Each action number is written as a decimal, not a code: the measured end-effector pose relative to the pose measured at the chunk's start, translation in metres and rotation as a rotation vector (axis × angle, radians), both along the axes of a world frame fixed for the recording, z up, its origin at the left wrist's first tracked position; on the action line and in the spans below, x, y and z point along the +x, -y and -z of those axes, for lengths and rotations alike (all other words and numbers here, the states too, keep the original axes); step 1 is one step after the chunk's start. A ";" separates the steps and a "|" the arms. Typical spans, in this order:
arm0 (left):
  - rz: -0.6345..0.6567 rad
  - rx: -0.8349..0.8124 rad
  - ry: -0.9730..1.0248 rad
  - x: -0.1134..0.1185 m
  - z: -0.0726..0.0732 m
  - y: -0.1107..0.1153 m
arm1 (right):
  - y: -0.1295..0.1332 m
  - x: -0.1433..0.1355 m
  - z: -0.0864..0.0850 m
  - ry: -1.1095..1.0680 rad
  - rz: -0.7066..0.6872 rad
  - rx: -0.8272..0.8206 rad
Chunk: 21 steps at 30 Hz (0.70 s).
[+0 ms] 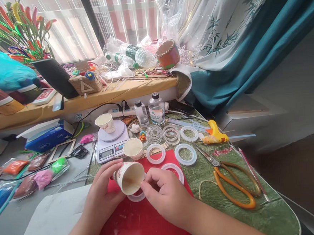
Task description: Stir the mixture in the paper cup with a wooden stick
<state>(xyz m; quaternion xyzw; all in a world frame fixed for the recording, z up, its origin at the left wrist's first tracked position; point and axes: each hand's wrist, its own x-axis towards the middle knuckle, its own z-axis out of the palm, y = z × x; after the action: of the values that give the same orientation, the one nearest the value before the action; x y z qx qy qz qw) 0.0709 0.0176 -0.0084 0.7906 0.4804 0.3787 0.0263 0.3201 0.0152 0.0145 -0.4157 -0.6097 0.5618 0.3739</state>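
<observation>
My left hand (100, 193) is wrapped round a printed paper cup (130, 180), tilted with its mouth toward me. A thin brownish streak shows inside it, perhaps a stick. The fingers of my right hand (166, 195) are pinched together at the cup's right rim; what they hold, if anything, I cannot make out. Below the cup, a translucent ring mould (137, 198) lies partly hidden on a red sheet (143, 224). Several similar rings lie beyond, among them a white ring (185, 155) on the green tabletop. A second paper cup (133, 149) stands just behind.
A kitchen scale (110, 145) bears another paper cup (105, 123). Two clear bottles (156, 110) stand by a power strip (116, 111). At right lie orange-handled scissors (231, 184) and a yellow glue gun (214, 133). Bagged coloured clay (43, 179) is at left.
</observation>
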 end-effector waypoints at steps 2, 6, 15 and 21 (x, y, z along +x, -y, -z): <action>0.006 0.003 -0.009 0.000 0.000 0.000 | -0.001 0.000 0.001 0.029 0.079 0.089; 0.015 0.006 -0.017 -0.002 0.001 0.000 | -0.004 0.003 0.005 0.149 0.147 0.261; 0.029 -0.081 0.017 -0.012 0.016 0.002 | -0.007 0.004 0.010 0.230 0.110 0.356; 0.018 -0.174 0.107 -0.007 0.013 0.006 | -0.008 0.010 0.009 0.239 0.186 0.574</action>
<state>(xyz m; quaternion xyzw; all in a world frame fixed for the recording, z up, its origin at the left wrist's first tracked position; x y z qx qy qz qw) 0.0639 0.0116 -0.0216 0.7684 0.5021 0.3769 0.1241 0.3304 0.0237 0.0055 -0.4102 -0.7423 0.2774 0.4515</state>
